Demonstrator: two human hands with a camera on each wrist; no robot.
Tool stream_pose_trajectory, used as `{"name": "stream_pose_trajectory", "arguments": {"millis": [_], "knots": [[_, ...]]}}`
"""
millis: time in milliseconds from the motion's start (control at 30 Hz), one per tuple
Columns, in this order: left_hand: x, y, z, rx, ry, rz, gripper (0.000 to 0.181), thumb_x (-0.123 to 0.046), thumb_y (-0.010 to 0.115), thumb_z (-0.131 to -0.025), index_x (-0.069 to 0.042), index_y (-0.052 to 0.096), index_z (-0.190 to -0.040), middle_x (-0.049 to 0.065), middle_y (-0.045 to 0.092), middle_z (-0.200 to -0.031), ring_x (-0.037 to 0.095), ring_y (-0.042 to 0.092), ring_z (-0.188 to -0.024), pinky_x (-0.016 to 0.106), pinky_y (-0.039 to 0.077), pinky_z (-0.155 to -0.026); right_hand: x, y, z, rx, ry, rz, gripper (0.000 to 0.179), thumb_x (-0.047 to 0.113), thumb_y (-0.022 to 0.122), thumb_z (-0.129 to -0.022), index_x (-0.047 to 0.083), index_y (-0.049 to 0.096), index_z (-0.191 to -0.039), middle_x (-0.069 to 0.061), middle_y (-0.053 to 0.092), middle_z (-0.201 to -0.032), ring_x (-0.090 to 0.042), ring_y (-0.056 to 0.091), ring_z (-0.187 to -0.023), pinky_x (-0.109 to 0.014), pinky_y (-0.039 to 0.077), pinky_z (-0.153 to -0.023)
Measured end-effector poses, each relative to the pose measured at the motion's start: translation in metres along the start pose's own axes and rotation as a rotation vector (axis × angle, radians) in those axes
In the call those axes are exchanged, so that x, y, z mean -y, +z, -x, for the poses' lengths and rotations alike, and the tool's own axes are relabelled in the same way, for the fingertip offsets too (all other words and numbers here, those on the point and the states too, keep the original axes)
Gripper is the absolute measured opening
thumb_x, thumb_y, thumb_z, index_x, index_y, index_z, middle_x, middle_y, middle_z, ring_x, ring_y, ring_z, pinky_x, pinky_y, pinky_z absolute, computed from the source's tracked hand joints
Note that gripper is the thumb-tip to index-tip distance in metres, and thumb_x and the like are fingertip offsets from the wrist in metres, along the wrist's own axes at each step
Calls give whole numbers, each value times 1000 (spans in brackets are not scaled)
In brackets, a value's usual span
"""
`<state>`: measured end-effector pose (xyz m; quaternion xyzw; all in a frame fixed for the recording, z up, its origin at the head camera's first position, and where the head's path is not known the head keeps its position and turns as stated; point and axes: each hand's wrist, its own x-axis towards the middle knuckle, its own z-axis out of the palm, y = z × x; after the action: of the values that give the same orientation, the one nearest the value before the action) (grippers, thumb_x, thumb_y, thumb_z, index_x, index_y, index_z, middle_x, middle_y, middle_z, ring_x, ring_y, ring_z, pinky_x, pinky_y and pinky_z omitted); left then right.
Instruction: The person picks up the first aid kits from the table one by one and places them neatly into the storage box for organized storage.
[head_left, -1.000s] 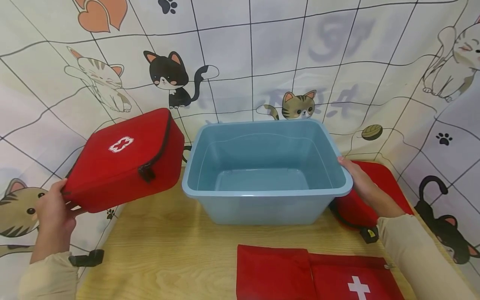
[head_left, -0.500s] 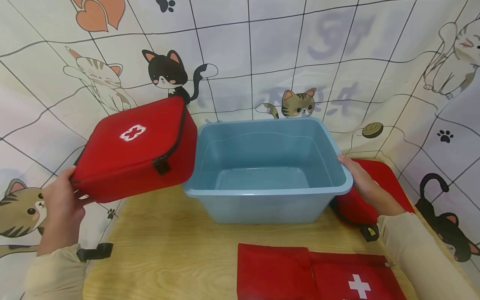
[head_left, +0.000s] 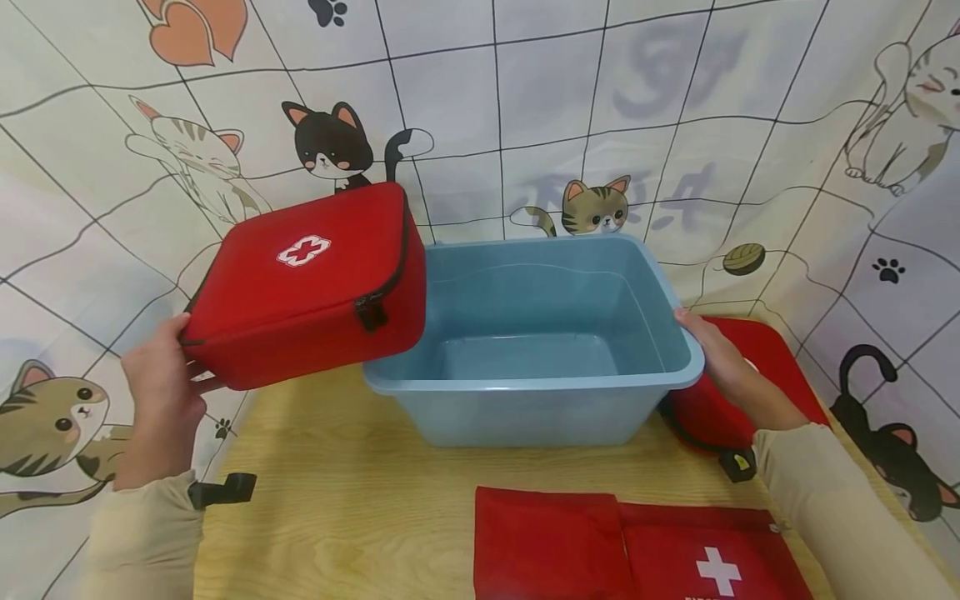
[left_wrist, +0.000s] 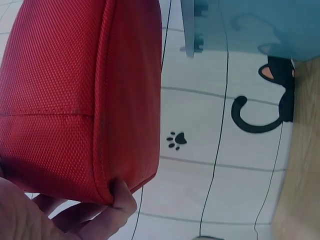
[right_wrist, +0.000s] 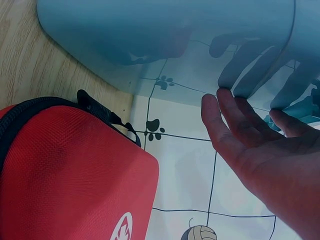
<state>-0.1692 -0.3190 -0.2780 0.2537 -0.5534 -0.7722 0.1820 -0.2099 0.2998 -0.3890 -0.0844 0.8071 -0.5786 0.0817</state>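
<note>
The boxy red fabric case partly hides the rectangular blue plastic tub. The head view crops a flat, white-crossed red pouch.

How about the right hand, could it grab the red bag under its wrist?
Probably yes: once the right hand leaves the tub, nothing visible blocks the red bag below it.

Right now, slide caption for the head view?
Left hand holds up a tilted red first-aid case near the light-blue plastic tub; right hand touches its right end.
</note>
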Motion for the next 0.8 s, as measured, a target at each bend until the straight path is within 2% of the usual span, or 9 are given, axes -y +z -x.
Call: {"name": "stream_pose_trajectory", "arguments": {"millis": [167,567,800], "knots": [[3,13,5,11,26,-6,17,-31,65,-95,-15,72,-97,-3,74,-77,16,73,-63,37,56,-46,0,0,0,-7,8,7,72,51,24,-104,10,5,-160,-27,23,-157,-48,31,-134,-71,27,-106],[15,41,17,82,45,-54,19,-33,64,-96,-16,73,-99,-2,74,-81,15,73,-68,36,57,-50,0,1,0,-10,15,10,73,52,23,-104,8,4,-160,-28,21,-157,-49,28,-135,-72,23,-107],[21,56,25,111,57,-86,21,-32,63,-96,-13,72,-91,-1,73,-75,16,72,-65,35,57,-50,1,3,1,-12,27,14,75,53,22,-104,7,4,-160,-29,21,-156,-50,26,-135,-73,22,-107]]}}
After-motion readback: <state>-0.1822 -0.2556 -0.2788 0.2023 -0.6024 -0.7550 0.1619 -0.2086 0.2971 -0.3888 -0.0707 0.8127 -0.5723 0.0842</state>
